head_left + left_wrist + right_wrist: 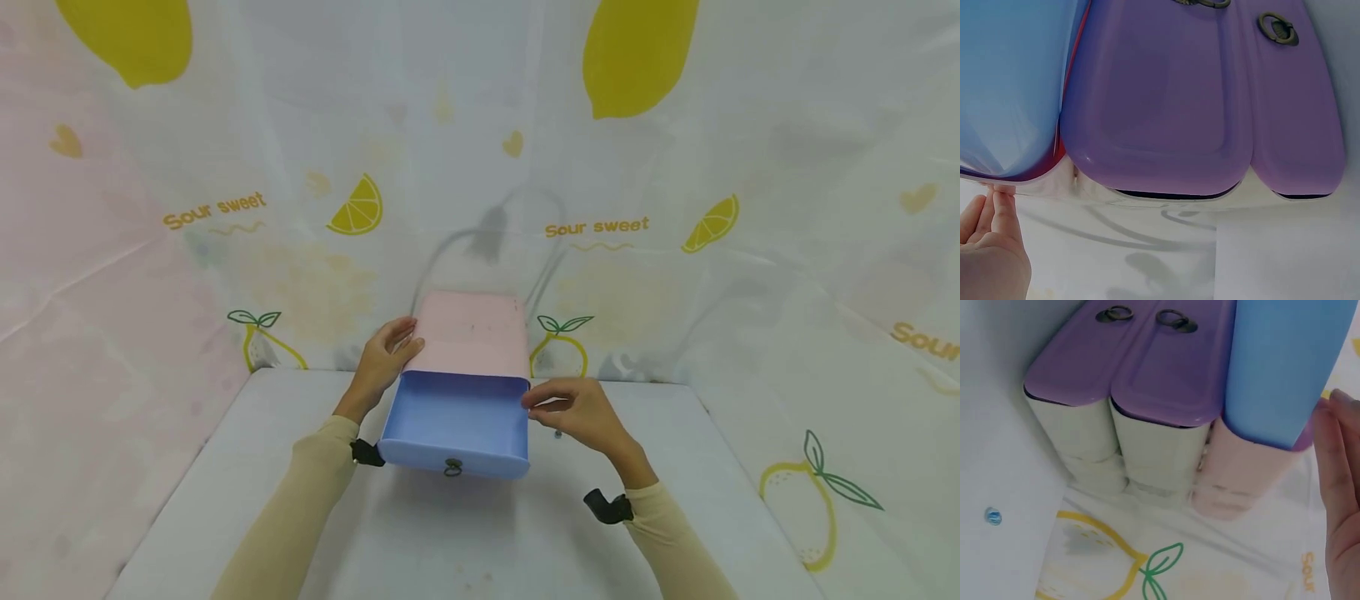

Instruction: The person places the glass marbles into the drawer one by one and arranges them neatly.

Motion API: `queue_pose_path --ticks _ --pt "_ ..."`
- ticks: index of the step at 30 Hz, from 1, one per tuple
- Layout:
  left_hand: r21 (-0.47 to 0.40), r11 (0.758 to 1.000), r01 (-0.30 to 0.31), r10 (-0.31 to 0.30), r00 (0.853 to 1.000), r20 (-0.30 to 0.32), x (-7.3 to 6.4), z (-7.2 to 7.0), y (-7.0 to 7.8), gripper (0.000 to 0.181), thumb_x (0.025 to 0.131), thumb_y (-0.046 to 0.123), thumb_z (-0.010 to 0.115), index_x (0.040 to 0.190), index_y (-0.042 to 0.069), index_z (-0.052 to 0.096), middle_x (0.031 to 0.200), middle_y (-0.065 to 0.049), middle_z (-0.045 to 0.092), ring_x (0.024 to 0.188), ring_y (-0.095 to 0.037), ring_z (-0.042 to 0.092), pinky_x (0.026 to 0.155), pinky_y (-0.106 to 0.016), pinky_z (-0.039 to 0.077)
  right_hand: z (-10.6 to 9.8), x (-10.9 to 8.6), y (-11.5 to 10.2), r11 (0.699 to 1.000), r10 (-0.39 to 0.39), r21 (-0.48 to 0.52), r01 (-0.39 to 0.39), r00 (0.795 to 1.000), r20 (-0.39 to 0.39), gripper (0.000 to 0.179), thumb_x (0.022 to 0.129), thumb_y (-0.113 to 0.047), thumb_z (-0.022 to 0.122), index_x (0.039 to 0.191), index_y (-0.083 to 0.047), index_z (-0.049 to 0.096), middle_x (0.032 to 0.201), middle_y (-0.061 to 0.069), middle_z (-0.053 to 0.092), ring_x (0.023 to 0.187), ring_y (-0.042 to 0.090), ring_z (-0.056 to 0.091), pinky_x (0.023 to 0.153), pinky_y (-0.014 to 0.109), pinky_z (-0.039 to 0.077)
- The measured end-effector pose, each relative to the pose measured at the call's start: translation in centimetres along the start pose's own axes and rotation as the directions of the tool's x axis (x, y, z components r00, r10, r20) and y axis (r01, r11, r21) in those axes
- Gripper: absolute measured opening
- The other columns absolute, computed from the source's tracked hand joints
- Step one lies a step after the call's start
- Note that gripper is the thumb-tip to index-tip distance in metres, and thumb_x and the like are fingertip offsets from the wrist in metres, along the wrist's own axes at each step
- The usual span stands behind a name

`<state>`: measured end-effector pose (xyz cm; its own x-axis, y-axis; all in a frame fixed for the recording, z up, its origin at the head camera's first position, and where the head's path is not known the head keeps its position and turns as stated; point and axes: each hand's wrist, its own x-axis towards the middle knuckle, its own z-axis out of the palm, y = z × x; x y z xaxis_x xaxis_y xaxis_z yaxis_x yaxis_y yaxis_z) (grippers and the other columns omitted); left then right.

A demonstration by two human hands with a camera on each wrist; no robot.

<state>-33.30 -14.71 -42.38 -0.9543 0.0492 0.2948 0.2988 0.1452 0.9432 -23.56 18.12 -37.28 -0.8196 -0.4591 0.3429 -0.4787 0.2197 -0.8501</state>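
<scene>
A small cabinet of stacked drawers stands at the middle back, its top section a pink box [472, 333]. From that box a blue drawer [450, 408] is pulled out; its visible floor is bare and a ring handle [453, 467] hangs on its front. My left hand [382, 358] rests against the box's left side, fingers fairly straight [1004, 215], thumb over the top edge. Thumb and fingertips of my right hand [581, 412] pinch the drawer's right rim. Below sit two shut purple drawers [1166, 375] in white casings [1160, 447], each with a ring handle.
The cabinet stands on a white table [630, 533], close to a lemon-print backdrop [465, 150]. A tiny blue bead-like piece [993, 516] lies on the table to the cabinet's right. Dark wrist mounts [607, 507] are strapped over both sleeves.
</scene>
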Motion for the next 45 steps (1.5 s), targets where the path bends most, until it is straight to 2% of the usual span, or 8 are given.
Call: queue_pose_path --ticks 6,16,20,25,30,35,39,45 --pt "0.010 1.000 0.007 -0.007 1.000 0.003 0.0 -0.2 0.0 0.068 0.092 0.030 0.070 0.146 0.004 0.039 0.149 -0.011 0.043 0.138 -0.023 0.038 0.112 -0.035 0.035 -0.5 -0.2 1.3 0.998 -0.060 -0.014 0.060 0.996 -0.071 0.018 0.080 0.014 0.070 0.097 0.010 0.071 0.096 0.024 0.070 0.088 0.040 0.069 0.076 0.032 0.060" --pt "-0.011 1.000 0.012 -0.012 1.000 0.003 0.1 -0.4 -0.2 0.067 0.092 0.027 0.070 0.146 0.003 0.039 0.149 -0.011 0.043 0.138 -0.023 0.038 0.113 -0.034 0.034 -1.2 -0.2 4.1 1.000 0.000 0.018 0.003 0.988 -0.155 0.020 0.081 0.011 0.072 0.100 0.014 0.068 0.101 0.029 0.068 0.093 0.043 0.067 0.078 0.033 0.059" --pt "-0.006 1.000 0.012 -0.012 1.000 0.003 0.0 -0.4 -0.2 0.068 0.092 0.029 0.070 0.146 0.003 0.039 0.149 -0.010 0.043 0.138 -0.023 0.038 0.113 -0.034 0.035 -1.1 -0.2 6.2 1.000 0.026 0.003 -0.026 0.972 -0.234 0.024 0.080 0.009 0.074 0.103 0.014 0.068 0.099 0.029 0.068 0.091 0.042 0.068 0.078 0.028 0.059" --pt "0.005 1.000 0.013 -0.013 1.000 0.007 0.0 -0.3 -0.4 0.069 0.092 0.030 0.070 0.147 0.003 0.038 0.149 -0.012 0.043 0.139 -0.024 0.038 0.113 -0.035 0.034 -0.6 -0.6 10.3 0.995 0.066 -0.046 -0.085 0.946 -0.317 0.026 0.078 0.005 0.077 0.103 0.010 0.070 0.095 0.024 0.071 0.088 0.035 0.070 0.076 0.022 0.058" --pt "0.007 1.000 0.015 -0.015 1.000 -0.007 -0.1 -0.3 -0.5 0.068 0.091 0.032 0.070 0.146 0.006 0.040 0.148 -0.009 0.044 0.138 -0.021 0.039 0.112 -0.033 0.035 -0.2 -0.7 12.8 0.975 0.135 -0.113 -0.190 0.915 -0.379 0.024 0.077 0.000 0.081 0.100 0.002 0.074 0.092 0.015 0.073 0.085 0.025 0.072 0.072 0.021 0.058" --pt "-0.001 1.000 0.029 -0.029 1.000 -0.001 -0.2 -0.2 -0.6 0.069 0.091 0.033 0.071 0.146 0.006 0.040 0.148 -0.008 0.044 0.137 -0.020 0.040 0.112 -0.032 0.036 0.1 -1.0 13.9 0.933 0.207 -0.195 -0.304 0.893 -0.399 0.023 0.075 0.000 0.082 0.097 0.000 0.075 0.088 0.009 0.074 0.081 0.022 0.072 0.066 0.023 0.058" --pt "-0.009 0.999 0.032 -0.032 0.999 0.001 -0.3 -0.1 -0.5 0.068 0.091 0.032 0.071 0.146 0.006 0.040 0.148 -0.008 0.044 0.137 -0.020 0.040 0.111 -0.032 0.037 0.4 -1.1 14.4 0.910 0.203 -0.261 -0.322 0.896 -0.395 0.023 0.073 0.001 0.082 0.095 0.002 0.075 0.085 0.009 0.074 0.079 0.023 0.072 0.063 0.026 0.059" --pt "-0.003 1.000 0.013 -0.013 1.000 0.003 -0.1 -0.1 -0.2 0.067 0.091 0.032 0.070 0.146 0.006 0.040 0.148 -0.008 0.045 0.137 -0.020 0.040 0.111 -0.033 0.037 0.4 -0.9 14.9 0.903 0.226 -0.258 -0.342 0.892 -0.391 0.023 0.073 0.004 0.081 0.095 0.004 0.074 0.085 0.011 0.074 0.077 0.023 0.072 0.064 0.026 0.059"
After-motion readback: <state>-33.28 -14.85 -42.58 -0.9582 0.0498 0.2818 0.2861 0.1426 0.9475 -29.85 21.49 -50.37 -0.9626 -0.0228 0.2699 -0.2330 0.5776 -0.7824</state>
